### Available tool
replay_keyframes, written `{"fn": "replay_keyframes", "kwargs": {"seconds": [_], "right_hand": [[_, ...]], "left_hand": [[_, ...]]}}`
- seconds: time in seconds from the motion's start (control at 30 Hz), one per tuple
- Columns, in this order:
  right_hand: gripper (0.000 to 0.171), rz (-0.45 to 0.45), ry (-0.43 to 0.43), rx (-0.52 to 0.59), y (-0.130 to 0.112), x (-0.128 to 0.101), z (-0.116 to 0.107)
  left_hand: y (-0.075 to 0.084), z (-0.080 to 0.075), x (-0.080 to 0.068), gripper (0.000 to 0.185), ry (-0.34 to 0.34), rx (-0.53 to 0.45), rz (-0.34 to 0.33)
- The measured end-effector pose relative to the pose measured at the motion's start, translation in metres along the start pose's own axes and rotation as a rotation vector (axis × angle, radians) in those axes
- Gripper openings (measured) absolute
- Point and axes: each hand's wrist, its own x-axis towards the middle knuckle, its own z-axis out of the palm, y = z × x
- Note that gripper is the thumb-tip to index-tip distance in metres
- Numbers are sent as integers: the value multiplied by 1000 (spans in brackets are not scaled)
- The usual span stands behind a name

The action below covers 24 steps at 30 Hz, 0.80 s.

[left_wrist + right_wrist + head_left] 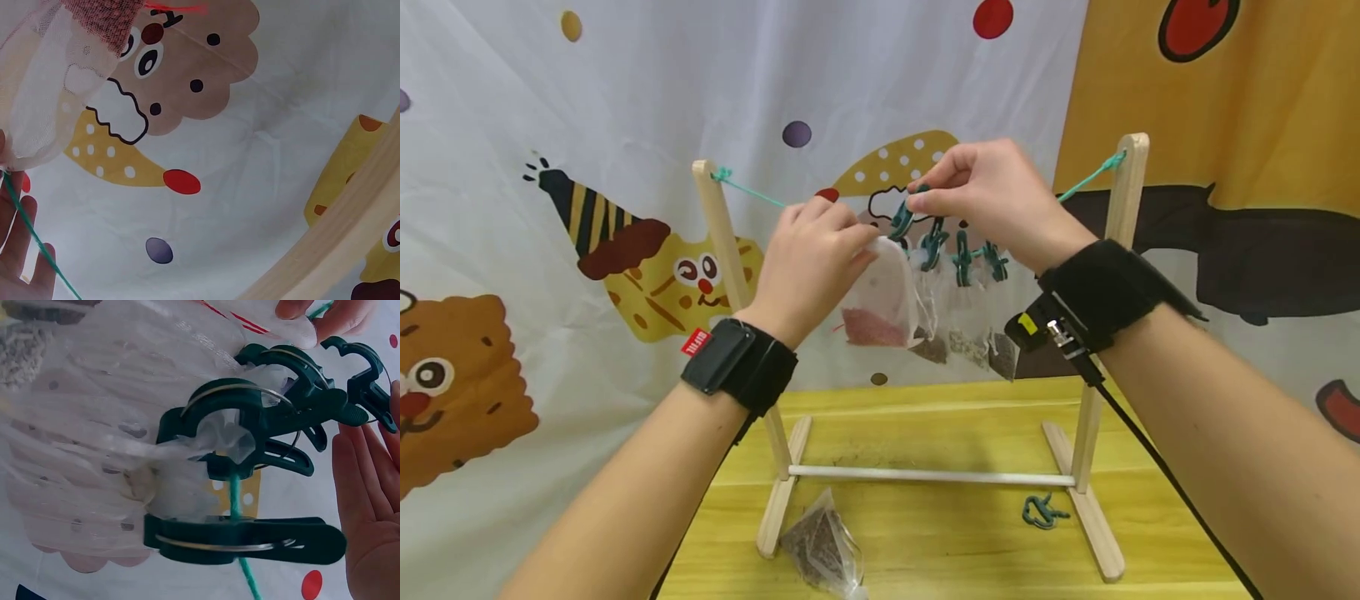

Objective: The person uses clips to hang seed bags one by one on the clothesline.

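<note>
A green string (752, 192) runs between the two posts of a wooden rack (730, 250). Several mesh bags (962, 333) hang from it on green clips (962, 258). My left hand (865, 246) pinches the top of a mesh bag with red filling (880, 300) up against the string. My right hand (916, 197) pinches a green clip (901, 218) right above that bag's top. In the right wrist view the hanging clips (250, 444) bite bunched mesh (94, 425) on the string, and the held clip (369, 387) sits by my palm. The left wrist view shows the bag (50, 81) and string (37, 244).
On the yellow table (940, 550) lie a mesh bag with brown filling (823, 542) near the rack's left foot and a loose green clip (1041, 511) near the right foot. A cartoon-printed cloth (587, 125) hangs behind the rack.
</note>
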Motion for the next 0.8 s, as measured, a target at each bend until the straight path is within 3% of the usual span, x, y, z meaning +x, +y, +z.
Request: {"fn": "replay_keyframes", "kwargs": {"seconds": [0.23, 0.5, 0.8], "right_hand": [[28, -2, -4, -105, -9, 5, -2], [30, 0, -20, -144, -13, 7, -3], [20, -17, -96, -200, -12, 14, 9]], "left_hand": [[1, -5, 3, 19, -13, 14, -6], [2, -2, 4, 20, 17, -20, 2], [2, 2, 4, 35, 45, -65, 20]]}}
